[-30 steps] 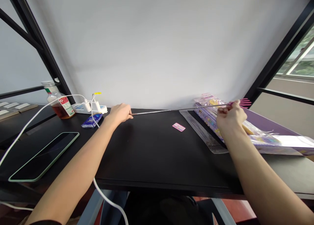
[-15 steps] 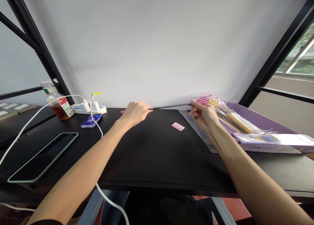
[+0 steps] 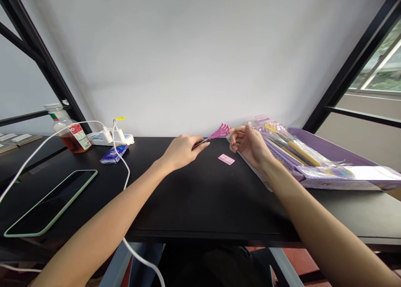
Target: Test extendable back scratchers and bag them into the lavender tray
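The left hand [image 3: 181,152] is narrowed to a firm pinch on the thin dark shaft of a pink back scratcher [image 3: 221,132], whose hand-shaped head tilts up above the black worktop [image 3: 200,203]; handling this tool is the step in hand. The right hand [image 3: 249,145] is loosely curled and seems empty, its fingertips [image 3: 234,130] just beside the pink head, though whether they touch cannot be told. A small pink card [image 3: 226,159] lies just below that head. Right of the card are a clear plastic sleeve [image 3: 247,162], packets of yellow sticks [image 3: 288,150] and a purple tray [image 3: 326,143]. Well left of it are an amber-filled bottle [image 3: 70,136], a white power strip [image 3: 109,138], a blue packet [image 3: 114,154] and a dark phone [image 3: 50,203]. The bottle's red-and-white label and the other printing are too small to read
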Motion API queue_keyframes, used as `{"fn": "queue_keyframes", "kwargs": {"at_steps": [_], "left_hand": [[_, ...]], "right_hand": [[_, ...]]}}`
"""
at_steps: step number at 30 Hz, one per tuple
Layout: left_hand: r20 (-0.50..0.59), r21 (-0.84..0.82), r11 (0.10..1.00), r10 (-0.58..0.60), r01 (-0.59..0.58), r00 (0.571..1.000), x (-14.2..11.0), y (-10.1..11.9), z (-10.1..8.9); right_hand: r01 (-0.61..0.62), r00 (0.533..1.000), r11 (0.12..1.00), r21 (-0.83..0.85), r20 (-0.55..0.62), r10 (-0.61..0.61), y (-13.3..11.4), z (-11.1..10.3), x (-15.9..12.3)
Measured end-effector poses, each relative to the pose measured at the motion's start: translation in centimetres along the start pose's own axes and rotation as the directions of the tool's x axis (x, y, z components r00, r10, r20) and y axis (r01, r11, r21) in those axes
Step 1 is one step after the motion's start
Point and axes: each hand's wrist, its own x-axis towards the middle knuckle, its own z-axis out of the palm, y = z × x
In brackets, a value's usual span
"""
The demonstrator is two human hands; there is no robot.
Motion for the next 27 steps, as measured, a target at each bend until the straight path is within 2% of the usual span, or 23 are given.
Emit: {"fn": "queue_keyframes", "kwargs": {"at_steps": [1,2,3,4,6,7,8,9,10,12,15,18,23,27], "left_hand": [[0.023,-0.170,0.984,-0.058,0.061,0.998,-0.2,0.2,-0.1],[0.059,-0.335,0.934,-0.111,0.125,0.992,-0.3,0.4,-0.2],[0.101,-0.474,0.861,-0.154,0.184,0.983,-0.4,0.6,-0.2],[0.146,-0.582,0.779,-0.181,0.232,0.973,-0.4,0.7,-0.2],[0.228,-0.725,0.619,-0.199,0.303,0.953,-0.3,0.7,-0.1],[0.260,-0.772,0.545,-0.201,0.328,0.944,-0.3,0.7,0.0],[0.287,-0.805,0.479,-0.202,0.349,0.937,-0.2,0.6,0.2],[0.303,-0.828,0.427,-0.203,0.363,0.931,-0.2,0.5,0.4],[0.307,-0.843,0.393,-0.208,0.367,0.929,-0.2,0.3,0.6],[0.299,-0.851,0.380,-0.218,0.363,0.929,-0.2,0.1,0.9],[0.323,-0.830,0.409,-0.203,0.379,0.925,-0.4,0.0,1.2],[0.358,-0.802,0.438,-0.192,0.406,0.914,-0.6,-0.2,1.4],[0.371,-0.750,0.503,-0.219,0.431,0.902,-0.7,-0.4,1.8],[0.381,-0.740,0.508,-0.222,0.440,0.897,-0.6,-0.4,2.0]], "right_hand": [[0.010,0.999,0.998,-0.063,-0.050,-0.013,-0.1,-0.7,0.2],[0.009,0.994,0.980,-0.200,-0.103,-0.030,-0.1,-1.5,0.3],[-0.011,0.988,0.919,-0.395,-0.148,-0.051,0.0,-2.2,0.4],[-0.049,0.981,0.795,-0.605,-0.177,-0.073,0.1,-3.0,0.5],[-0.147,0.978,0.419,-0.896,-0.195,-0.074,0.8,-4.3,0.5],[-0.190,0.978,0.240,-0.952,-0.205,-0.042,1.1,-4.8,0.5],[-0.220,0.975,0.104,-0.970,-0.220,0.012,1.5,-5.2,0.4],[-0.242,0.968,0.010,-0.970,-0.240,0.078,1.9,-5.5,0.4],[-0.258,0.955,-0.055,-0.965,-0.263,0.139,2.2,-5.7,0.4],[-0.269,0.931,-0.124,-0.955,-0.291,0.221,2.6,-5.9,0.4],[-0.269,0.929,-0.111,-0.957,-0.288,0.232,3.0,-6.3,0.7],[-0.252,0.948,-0.003,-0.968,-0.247,0.201,3.1,-6.5,1.0],[-0.268,0.958,0.378,-0.886,-0.204,0.201,2.6,-5.7,1.2],[-0.117,0.993,0.612,-0.782,-0.096,0.066,2.0,-4.2,1.0]]}}
